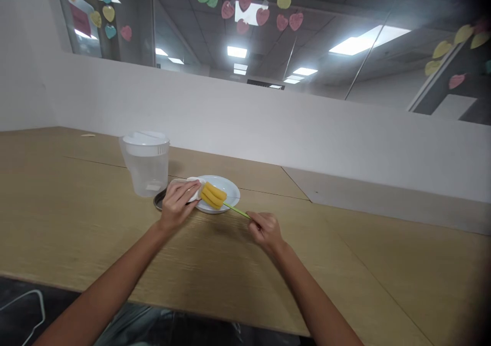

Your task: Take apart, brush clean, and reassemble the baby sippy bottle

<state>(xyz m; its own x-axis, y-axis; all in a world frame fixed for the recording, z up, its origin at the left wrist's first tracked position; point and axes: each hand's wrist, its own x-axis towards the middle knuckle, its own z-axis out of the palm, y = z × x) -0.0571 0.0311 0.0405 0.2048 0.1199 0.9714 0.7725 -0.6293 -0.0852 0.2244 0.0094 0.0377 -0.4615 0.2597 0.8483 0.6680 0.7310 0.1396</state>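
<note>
My right hand [264, 229] is closed in a pinch round the end of a thin green stick [238, 211]. A yellow ridged block [213, 195] sits at the stick's far end, tilted above a white plate [230, 187]. My left hand [179, 201] is closed over a white, partly see-through piece [195, 194]. Its right end meets the yellow block, and my fingers cover much of it. A dark-rimmed dish or tray [157, 200] shows partly behind my left hand.
A translucent pitcher [149, 169] with a white lid stands just left of the plate. The wooden table [326, 269] reaches a white wall [245, 115] at the back. A small flat pale piece [88, 135] lies far left. Heart-shaped notes [245, 1] cover the glass above.
</note>
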